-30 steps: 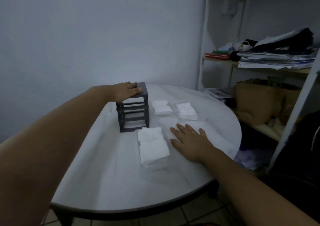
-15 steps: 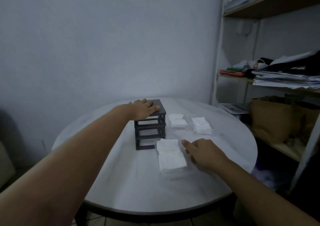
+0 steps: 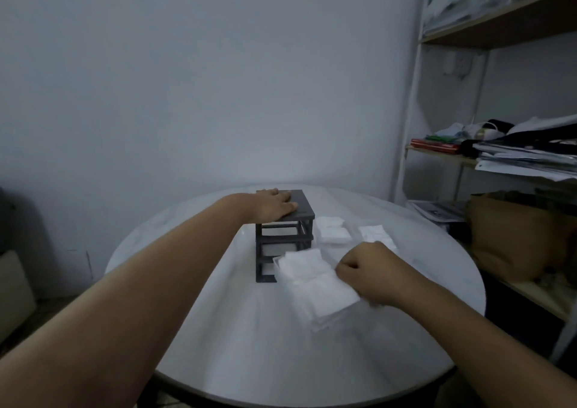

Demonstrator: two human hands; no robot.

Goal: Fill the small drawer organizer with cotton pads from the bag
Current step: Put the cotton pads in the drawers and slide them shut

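Organizer (image 3: pixel 301 209): dark three-tier frame, upright near the middle of the round table (image 3: pixel 218 329), front slots facing you.

Head view, change:
- One second ago your right hand (image 3: pixel 371 272) lay flat on the table, to the right of the nearest clear drawer (image 3: pixel 327 321). Half a second ago it was closing in on that drawer. It is now curled round the drawer's right edge and grips it.
- Your left hand (image 3: pixel 271 206) has not shifted. It lies flat, fingers straight, and presses on the frame's top plate.
- The camera has risen and pulled back, so more of the wall shows.

Meaning for the task: the frame is braced and a loaded drawer is in your grip. The step in hand is probably seating that drawer in a slot; it is not yet seated.

Head view, condition:
- The gripped drawer is packed with white cotton pads (image 3: pixel 312 279), soft and piled up to its rim. Its far end overlaps the frame's lower front. Whether it is clear of the table cannot be told.
- Two further stacks of pads (image 3: pixel 332 232) and (image 3: pixel 374 234) lie just right of the frame.
- The upper slot looks open. The contents of the slots below it cannot be told.
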